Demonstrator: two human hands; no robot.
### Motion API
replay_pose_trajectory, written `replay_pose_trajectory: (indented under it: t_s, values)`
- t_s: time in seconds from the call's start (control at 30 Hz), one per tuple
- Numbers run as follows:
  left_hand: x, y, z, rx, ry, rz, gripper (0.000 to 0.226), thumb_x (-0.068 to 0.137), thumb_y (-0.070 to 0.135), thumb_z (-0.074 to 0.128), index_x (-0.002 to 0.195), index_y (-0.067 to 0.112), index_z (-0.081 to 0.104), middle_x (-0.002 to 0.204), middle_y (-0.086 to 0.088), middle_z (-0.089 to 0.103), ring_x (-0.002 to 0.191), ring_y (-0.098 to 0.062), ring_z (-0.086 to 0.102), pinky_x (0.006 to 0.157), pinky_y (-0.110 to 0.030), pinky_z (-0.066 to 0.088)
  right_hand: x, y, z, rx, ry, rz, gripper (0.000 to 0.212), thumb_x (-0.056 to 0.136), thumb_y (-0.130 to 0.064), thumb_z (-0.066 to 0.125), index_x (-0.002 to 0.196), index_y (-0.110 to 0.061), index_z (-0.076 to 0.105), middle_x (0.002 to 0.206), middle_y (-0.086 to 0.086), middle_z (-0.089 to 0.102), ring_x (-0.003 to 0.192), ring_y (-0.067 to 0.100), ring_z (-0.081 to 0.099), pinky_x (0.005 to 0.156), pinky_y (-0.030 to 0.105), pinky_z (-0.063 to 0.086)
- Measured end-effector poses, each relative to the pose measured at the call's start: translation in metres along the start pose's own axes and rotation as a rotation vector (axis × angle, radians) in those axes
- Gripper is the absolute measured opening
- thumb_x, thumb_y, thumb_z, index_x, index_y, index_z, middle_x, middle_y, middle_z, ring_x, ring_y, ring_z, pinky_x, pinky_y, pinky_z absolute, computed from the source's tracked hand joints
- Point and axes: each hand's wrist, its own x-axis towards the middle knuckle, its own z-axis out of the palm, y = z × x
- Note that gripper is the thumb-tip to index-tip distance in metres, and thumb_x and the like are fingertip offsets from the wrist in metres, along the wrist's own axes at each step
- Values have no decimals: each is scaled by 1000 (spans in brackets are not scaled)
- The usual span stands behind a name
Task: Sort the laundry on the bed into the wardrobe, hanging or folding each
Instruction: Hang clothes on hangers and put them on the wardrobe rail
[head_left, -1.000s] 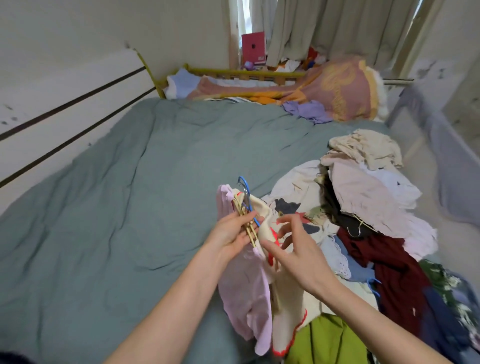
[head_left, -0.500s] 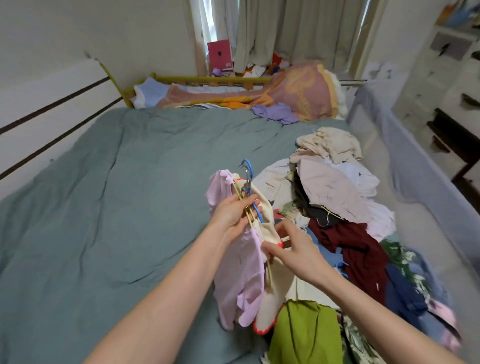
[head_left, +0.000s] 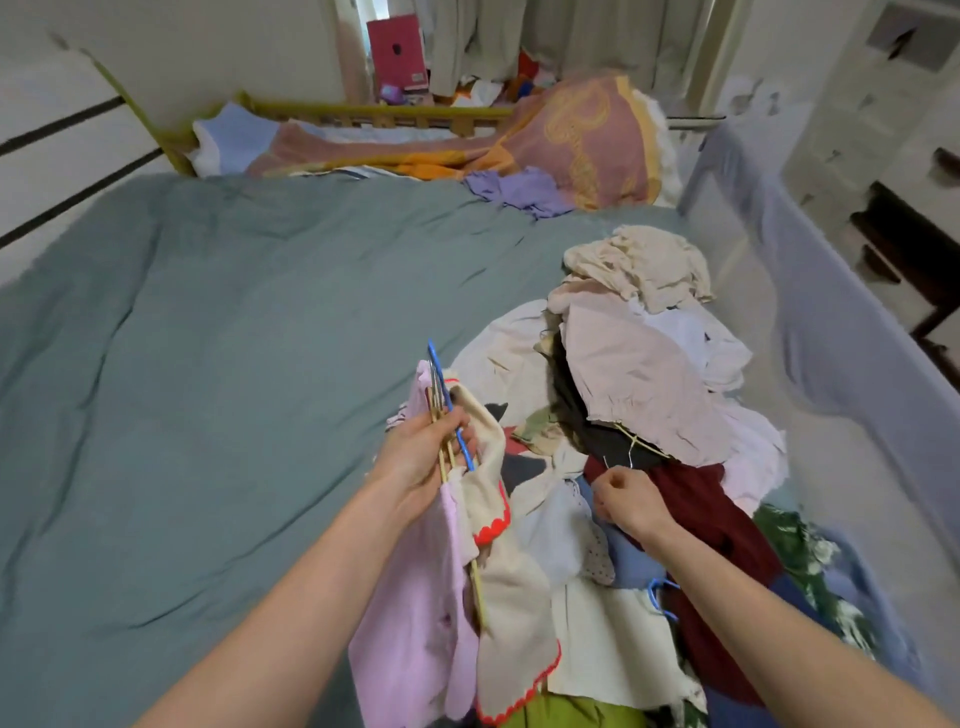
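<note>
Left hand (head_left: 421, 457) grips a bunch of hangers (head_left: 451, 436) carrying a pink garment (head_left: 415, 613) and a cream one (head_left: 511, 597), near edge of the bed (head_left: 208, 364). Right hand (head_left: 626, 499) is curled, pinching at the laundry pile (head_left: 649, 374) on the bed's right side; what it holds, can't tell.

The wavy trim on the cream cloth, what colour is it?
Red trim, in the head view.

Soft, even daylight comes through the curtains (head_left: 545, 41) at the far end, leaving the room moderately bright with only faint shadows. Wide-angle distortion bends the edges, and the right side is smeared with motion blur.
</note>
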Motion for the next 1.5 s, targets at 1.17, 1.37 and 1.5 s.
replay_pose_trajectory:
  t_s: [1.17, 1.37, 1.5]
  values:
    - [79, -63, 62, 191, -107, -184, 12, 91, 18, 63, 85, 8, 61, 69, -2, 57, 50, -11, 48, 49, -21, 44, 64, -9, -117, -724, -64, -826, 74, 79, 11, 45, 146, -20, 36, 106, 7, 49, 76, 27, 56, 71, 41, 50]
    - [41, -52, 88, 234, -101, -169, 7, 92, 13, 62, 86, 9, 62, 65, -2, 58, 49, -11, 48, 45, -23, 43, 13, -39, -163, -824, 51, -685, 40, 89, -1, 47, 128, -10, 48, 109, 9, 51, 98, 28, 56, 73, 31, 37]
    - [9, -48, 109, 279, -128, -178, 11, 92, 11, 61, 82, 8, 61, 61, -4, 56, 43, -11, 47, 42, -21, 43, -24, -42, -215, -1005, 116, -474, 26, 94, -12, 46, 118, -8, 55, 115, 11, 56, 106, 28, 56, 84, 32, 42]
